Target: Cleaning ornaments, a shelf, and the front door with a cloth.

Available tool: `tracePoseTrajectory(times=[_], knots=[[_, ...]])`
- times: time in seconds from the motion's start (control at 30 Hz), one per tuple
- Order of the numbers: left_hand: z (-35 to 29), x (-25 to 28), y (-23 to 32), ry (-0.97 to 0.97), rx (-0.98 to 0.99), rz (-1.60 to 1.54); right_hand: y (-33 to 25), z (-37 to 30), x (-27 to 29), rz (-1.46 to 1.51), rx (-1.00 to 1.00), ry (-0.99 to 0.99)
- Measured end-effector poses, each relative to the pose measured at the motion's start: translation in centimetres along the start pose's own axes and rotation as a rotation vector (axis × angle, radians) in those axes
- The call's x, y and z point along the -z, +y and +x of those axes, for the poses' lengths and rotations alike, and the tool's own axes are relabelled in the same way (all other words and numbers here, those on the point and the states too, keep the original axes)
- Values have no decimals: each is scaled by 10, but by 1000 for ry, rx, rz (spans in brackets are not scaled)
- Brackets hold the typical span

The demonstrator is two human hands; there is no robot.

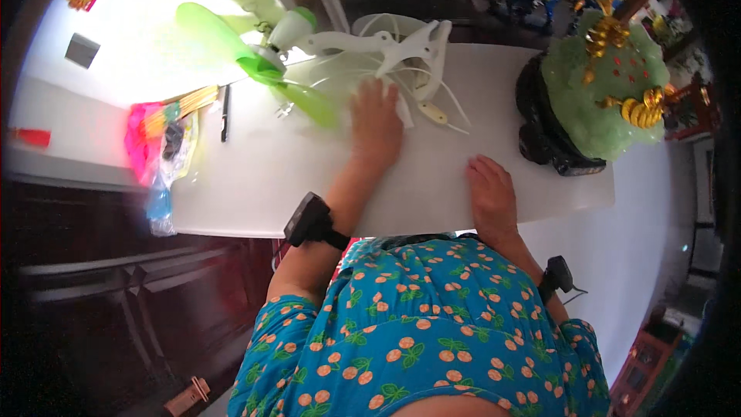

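Note:
My left hand (376,120) reaches over the white table (309,177), palm down with fingers stretched forward and slightly blurred. It is nearest to a small electric fan with green blades (235,42) and a white frame (417,48). A pale edge of something white (404,113) shows beside that hand; what it is I cannot make out. The fan's white cord loops around a cream inline switch (431,113), and its plug (285,110) lies by the lower blade. My right hand (492,193) rests flat near the table's front edge, holding nothing visible.
A pale green stone ornament (606,77) with gold figures stands on a dark base (544,123) at the right. On the left lie a black pen (225,113) and a pink bag (141,139) among plastic packaging. Dark wooden cabinet doors (139,293) are below left.

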State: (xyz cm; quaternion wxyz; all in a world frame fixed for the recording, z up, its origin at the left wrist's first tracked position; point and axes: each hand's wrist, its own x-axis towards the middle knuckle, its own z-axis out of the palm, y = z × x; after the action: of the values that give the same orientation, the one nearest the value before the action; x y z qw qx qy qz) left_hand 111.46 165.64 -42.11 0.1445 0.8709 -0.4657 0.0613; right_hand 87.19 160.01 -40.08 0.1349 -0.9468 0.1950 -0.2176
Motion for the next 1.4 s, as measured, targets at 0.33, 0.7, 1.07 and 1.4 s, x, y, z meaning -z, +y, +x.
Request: tracePoseTrajectory(times=[0.33, 0.7, 1.07, 1.4], knots=[[-75, 35, 24, -165, -377, -297, -5, 4, 4, -40, 27, 40], [-129, 86, -100, -126, -16, -166, 2, -3, 2, 27, 1, -28], [-29, 46, -226, 64, 128, -64, 2, -4, -1, -28, 0, 14], [26, 33, -240, 188, 82, -12, -4, -1, 0, -58, 34, 24]])
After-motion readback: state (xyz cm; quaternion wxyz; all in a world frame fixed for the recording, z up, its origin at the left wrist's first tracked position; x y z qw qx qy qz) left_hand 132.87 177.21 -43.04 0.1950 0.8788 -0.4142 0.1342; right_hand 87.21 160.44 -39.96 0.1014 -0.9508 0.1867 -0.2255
